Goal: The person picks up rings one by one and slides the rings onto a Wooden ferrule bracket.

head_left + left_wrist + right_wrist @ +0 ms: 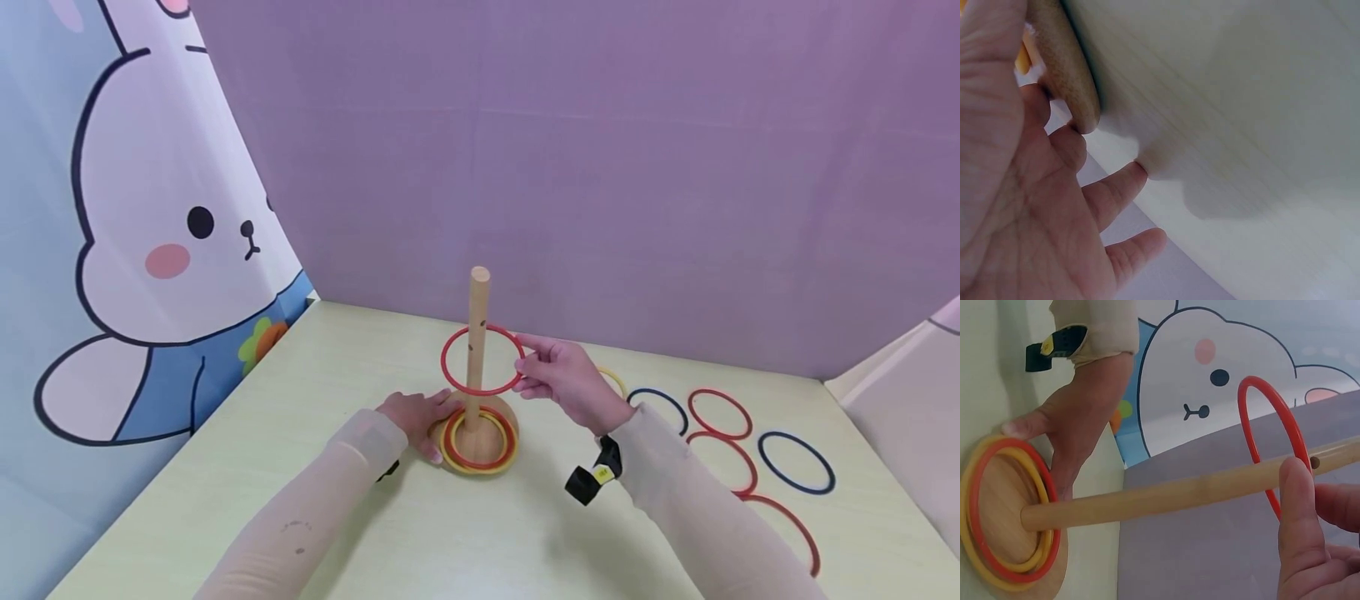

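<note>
In the head view a wooden ring-toss stand (pixel 477 333) stands upright on the table. Red and yellow rings (pixel 480 472) lie stacked around the post at its round base. My right hand (pixel 573 383) pinches the right edge of a red ring (pixel 444 367) between thumb and fingers. That ring encircles the post partway up, as the right wrist view also shows, and is raised above the stack. My left hand (pixel 416 423) grips the left edge of the base, thumb in front and fingers behind. In the left wrist view some fingers of the hand (pixel 1029 187) touch the base's rim (pixel 1072 69).
Loose rings lie on the table to the right: a yellow ring (pixel 617 380), dark blue rings (pixel 797 490) and red rings (pixel 720 391), partly behind my right forearm. A purple cloth (pixel 600 183) hangs behind the table, and a rabbit-print cloth (pixel 135 208) at left.
</note>
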`<state>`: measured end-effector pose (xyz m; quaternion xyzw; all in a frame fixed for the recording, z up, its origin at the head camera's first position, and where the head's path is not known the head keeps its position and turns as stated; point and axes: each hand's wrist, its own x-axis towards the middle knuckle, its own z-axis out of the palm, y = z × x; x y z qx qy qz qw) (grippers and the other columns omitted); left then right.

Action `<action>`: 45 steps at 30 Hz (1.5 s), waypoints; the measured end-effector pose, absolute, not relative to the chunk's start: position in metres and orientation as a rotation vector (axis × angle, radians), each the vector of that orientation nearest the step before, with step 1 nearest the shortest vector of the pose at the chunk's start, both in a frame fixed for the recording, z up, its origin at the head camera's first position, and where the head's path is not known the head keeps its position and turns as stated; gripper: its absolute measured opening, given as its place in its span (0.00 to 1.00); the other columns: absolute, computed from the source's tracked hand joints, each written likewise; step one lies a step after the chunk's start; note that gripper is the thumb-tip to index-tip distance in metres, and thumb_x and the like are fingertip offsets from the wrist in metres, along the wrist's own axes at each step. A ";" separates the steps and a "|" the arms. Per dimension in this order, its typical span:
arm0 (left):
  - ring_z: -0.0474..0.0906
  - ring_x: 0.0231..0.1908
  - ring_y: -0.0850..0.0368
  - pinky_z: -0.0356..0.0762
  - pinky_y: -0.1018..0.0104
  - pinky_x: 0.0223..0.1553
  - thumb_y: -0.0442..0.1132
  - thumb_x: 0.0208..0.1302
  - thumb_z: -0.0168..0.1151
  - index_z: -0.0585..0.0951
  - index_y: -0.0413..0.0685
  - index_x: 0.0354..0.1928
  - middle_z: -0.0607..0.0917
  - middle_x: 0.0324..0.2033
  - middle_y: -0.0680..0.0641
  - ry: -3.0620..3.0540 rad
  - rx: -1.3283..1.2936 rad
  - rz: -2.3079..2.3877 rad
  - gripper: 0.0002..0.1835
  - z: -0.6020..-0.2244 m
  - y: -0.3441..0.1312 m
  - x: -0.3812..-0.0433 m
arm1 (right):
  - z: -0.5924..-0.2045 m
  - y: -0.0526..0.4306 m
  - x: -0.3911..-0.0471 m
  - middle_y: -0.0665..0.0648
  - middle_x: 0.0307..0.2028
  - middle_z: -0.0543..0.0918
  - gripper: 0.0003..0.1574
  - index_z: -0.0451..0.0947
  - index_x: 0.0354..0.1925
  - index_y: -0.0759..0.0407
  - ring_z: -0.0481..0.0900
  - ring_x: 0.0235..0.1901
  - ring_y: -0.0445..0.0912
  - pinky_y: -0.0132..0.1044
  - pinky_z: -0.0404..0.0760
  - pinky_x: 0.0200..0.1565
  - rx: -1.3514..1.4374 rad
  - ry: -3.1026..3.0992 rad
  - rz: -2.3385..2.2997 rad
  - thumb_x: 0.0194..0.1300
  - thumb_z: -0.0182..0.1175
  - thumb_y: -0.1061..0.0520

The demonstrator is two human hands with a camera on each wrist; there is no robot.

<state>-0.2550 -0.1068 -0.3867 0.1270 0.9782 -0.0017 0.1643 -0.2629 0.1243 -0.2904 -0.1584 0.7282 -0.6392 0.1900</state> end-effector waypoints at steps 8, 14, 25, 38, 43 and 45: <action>0.72 0.58 0.49 0.70 0.50 0.54 0.60 0.47 0.73 0.63 0.67 0.71 0.67 0.68 0.55 2.790 0.327 -0.030 0.47 -0.389 -0.109 -0.256 | -0.304 0.122 -0.266 0.62 0.34 0.76 0.32 0.60 0.68 0.71 0.80 0.23 0.43 0.32 0.83 0.32 -0.532 2.076 -1.685 0.67 0.53 0.70; 0.69 0.61 0.49 0.68 0.49 0.56 0.59 0.47 0.73 0.62 0.68 0.72 0.64 0.70 0.55 2.781 0.320 -0.051 0.49 -0.389 -0.111 -0.254 | -0.316 0.117 -0.271 0.61 0.33 0.75 0.32 0.60 0.68 0.71 0.79 0.23 0.43 0.32 0.83 0.31 -0.567 2.093 -1.633 0.67 0.53 0.70; 0.65 0.65 0.46 0.66 0.47 0.59 0.59 0.48 0.72 0.60 0.68 0.72 0.61 0.71 0.57 2.767 0.322 -0.034 0.49 -0.388 -0.115 -0.252 | -0.333 0.110 -0.279 0.61 0.32 0.75 0.30 0.60 0.68 0.70 0.80 0.22 0.44 0.31 0.82 0.30 -0.520 2.099 -1.562 0.69 0.50 0.69; 0.74 0.57 0.49 0.72 0.51 0.54 0.60 0.47 0.73 0.61 0.66 0.72 0.71 0.66 0.54 2.802 0.324 -0.031 0.50 -0.392 -0.114 -0.253 | -0.360 0.106 -0.285 0.66 0.35 0.75 0.27 0.60 0.66 0.75 0.78 0.20 0.41 0.30 0.80 0.26 -0.573 2.128 -1.479 0.70 0.46 0.71; 0.72 0.60 0.50 0.72 0.52 0.54 0.61 0.47 0.72 0.59 0.63 0.73 0.66 0.69 0.56 2.802 0.338 -0.047 0.51 -0.391 -0.111 -0.251 | -0.369 0.103 -0.284 0.68 0.38 0.78 0.26 0.62 0.65 0.76 0.76 0.18 0.40 0.31 0.80 0.25 -0.611 2.172 -1.428 0.69 0.47 0.71; 0.70 0.61 0.50 0.72 0.53 0.54 0.61 0.47 0.72 0.59 0.63 0.73 0.62 0.71 0.57 2.801 0.351 -0.065 0.51 -0.388 -0.111 -0.250 | -0.371 0.102 -0.284 0.68 0.42 0.79 0.26 0.64 0.64 0.75 0.76 0.18 0.40 0.32 0.81 0.26 -0.618 2.192 -1.413 0.69 0.47 0.71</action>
